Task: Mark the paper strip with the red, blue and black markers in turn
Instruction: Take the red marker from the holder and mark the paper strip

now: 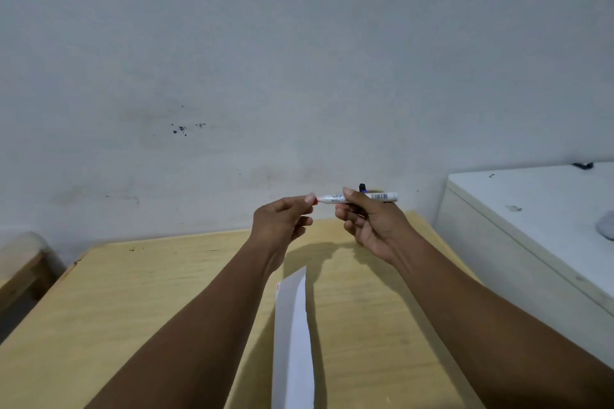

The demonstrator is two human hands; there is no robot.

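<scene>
A pale wooden tabletop (139,302) is seen against a plain grey-white wall (232,43) carrying a few dark specks and faint smudges. A white cabinet (518,209) is set to the right, its top dotted with small marks. A white paper strip (292,335) is laid flat on the tabletop between the forearms, a small red mark showing at its far left corner. Both hands are raised above the far edge. The red marker (357,197) is held level, its barrel gripped in the closed right hand (372,222); its red end is pinched by the left hand (282,219). A dark object is partly hidden behind the right hand.
</scene>
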